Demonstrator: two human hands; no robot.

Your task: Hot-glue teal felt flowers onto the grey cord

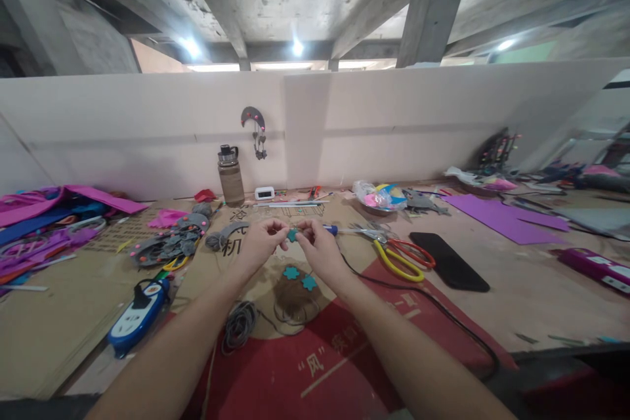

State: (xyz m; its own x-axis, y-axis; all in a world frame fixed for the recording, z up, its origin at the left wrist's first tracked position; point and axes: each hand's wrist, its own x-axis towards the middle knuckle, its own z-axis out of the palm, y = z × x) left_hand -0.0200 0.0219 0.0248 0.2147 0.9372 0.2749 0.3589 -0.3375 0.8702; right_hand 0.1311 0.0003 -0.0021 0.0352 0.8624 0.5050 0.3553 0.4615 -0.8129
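Observation:
Between the fingertips of my left hand (266, 239) and my right hand (317, 246) is a small teal felt flower (292, 235). Both hands are closed in a pinch on it, above the middle of the cardboard. Just below them lie two more teal pieces, a left flower (291, 273) and a right flower (309, 283). Grey cord runs near these pieces, and a loose coil of grey cord (240, 325) rests to their left. Fingers hide part of the held flower.
Scissors with yellow handles (398, 262) and a black phone (447, 261) lie to the right. A blue power strip (139, 315) is on the left. Behind stand a water bottle (231, 177) and a small white clock (264, 193). Purple sheets (497, 213) lie farther right.

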